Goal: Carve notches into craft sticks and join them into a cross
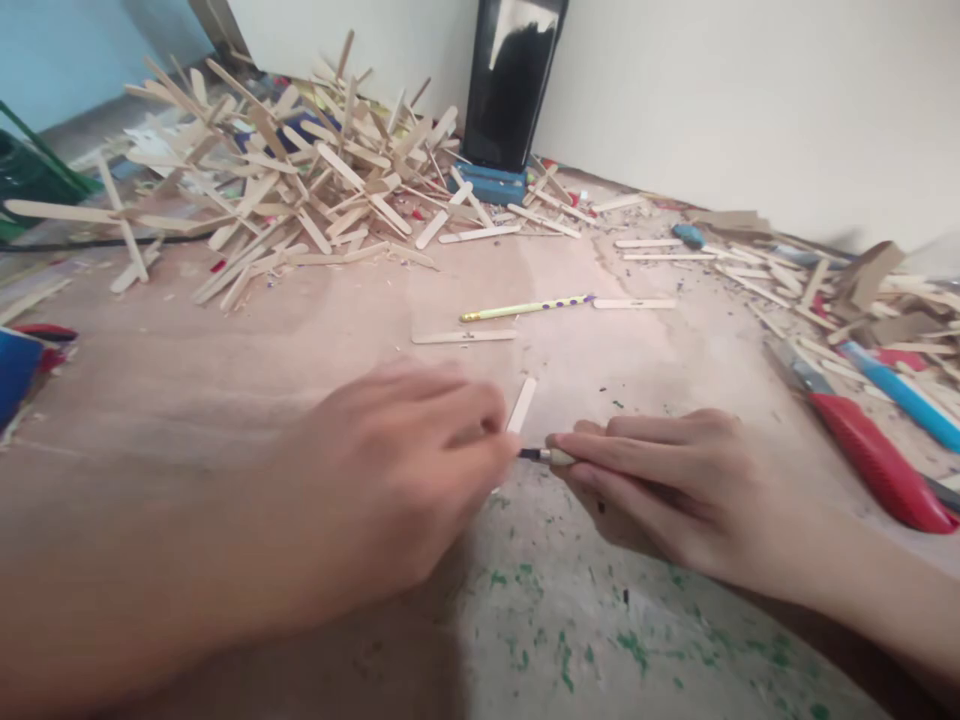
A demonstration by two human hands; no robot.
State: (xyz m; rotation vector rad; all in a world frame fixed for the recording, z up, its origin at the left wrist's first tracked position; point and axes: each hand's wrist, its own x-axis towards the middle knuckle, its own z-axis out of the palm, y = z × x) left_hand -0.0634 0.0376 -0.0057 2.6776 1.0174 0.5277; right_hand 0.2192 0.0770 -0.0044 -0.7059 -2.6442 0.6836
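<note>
My left hand (pixel 420 460) is closed, slightly blurred, its thumb and finger pinched by a pale craft stick (pixel 523 404) that slants up past the fingertips. The lower part of that stick is hidden by my fingers. Between the fingers of my right hand (pixel 667 480) is a slim tool (pixel 551 456) with a pale handle end, a metal collar and a dark tip. The tip points left and meets my left fingertips; its exact shape is hidden. Beyond the hands lie a loose craft stick (pixel 465 337) and a yellow-green pencil (pixel 529 307).
A large heap of craft sticks (pixel 300 170) fills the back left. A dark phone (pixel 514 85) stands upright in a blue holder (pixel 491 185). At the right are a red-handled knife (pixel 877 455), a light-blue tool (pixel 907 400) and more sticks. Green flakes (pixel 634 645) dot the near tabletop.
</note>
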